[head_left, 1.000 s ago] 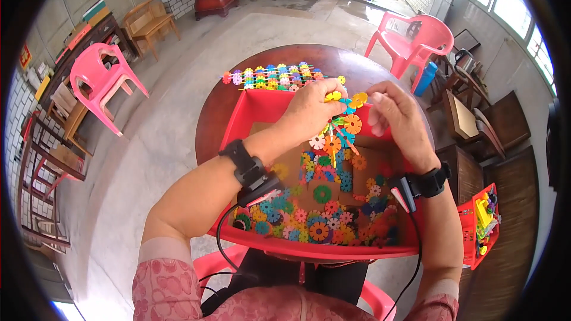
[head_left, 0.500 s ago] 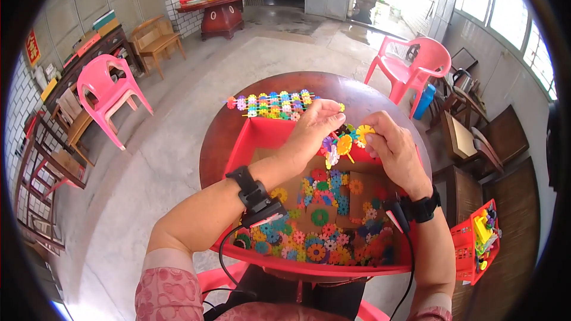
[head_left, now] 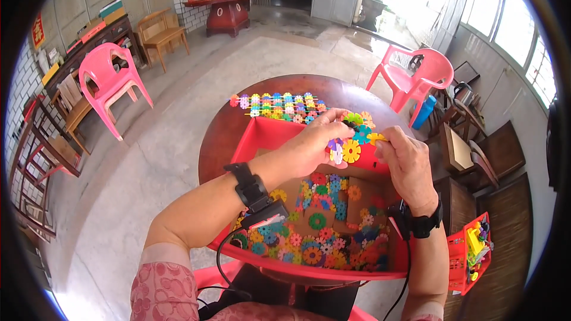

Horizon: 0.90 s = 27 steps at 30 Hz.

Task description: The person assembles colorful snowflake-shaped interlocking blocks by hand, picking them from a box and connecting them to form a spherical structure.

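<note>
Edges: far rim of red box [head_left: 257, 135] near the fingers, round table [head_left: 348, 91] edge beyond them | Room: box opens below fingers | Flower-disc cluster [head_left: 351, 151]: multicoloured, notched, between 2 hands | left hand [head_left: 321, 141] grips cluster, right hand [head_left: 405, 160] pinches yellow disc [head_left: 375, 138]

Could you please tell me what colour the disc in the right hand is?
Yellow: the disc at the right hand shows in the head view.

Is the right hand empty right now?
No, the right hand pinches a yellow notched disc at the edge of the colourful disc cluster.
</note>
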Tool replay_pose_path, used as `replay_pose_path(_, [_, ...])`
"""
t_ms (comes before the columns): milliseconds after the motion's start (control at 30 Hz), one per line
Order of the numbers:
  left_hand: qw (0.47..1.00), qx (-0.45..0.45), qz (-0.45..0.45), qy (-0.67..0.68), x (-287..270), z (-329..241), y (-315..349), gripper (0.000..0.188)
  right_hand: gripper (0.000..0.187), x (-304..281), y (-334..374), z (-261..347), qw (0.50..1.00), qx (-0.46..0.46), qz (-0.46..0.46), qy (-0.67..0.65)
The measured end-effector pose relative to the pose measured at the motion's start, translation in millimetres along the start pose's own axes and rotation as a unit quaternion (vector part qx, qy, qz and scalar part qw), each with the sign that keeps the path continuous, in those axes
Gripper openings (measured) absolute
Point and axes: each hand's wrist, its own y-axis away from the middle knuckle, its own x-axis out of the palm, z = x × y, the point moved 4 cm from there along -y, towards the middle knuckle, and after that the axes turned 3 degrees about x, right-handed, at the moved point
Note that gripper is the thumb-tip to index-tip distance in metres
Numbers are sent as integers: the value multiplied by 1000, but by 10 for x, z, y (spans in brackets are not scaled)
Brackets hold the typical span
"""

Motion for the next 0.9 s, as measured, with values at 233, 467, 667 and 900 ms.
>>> replay_pose_path(233, [995,75,16,57,68,-48,0,36,11,-3,10,48,999,-10,-40,11])
replay_pose_path(467, [994,110,13,2,81,-105,37,36,12,5,19,156,996,-44,-60,43])
replay_pose_path(667, [997,82,10,-5,125,-12,62,37,11,24,30,168,995,-37,-68,70])
replay_pose_path(900, [998,48,-8,-33,72,0,54,36,9,58,16,82,998,-30,-41,45])
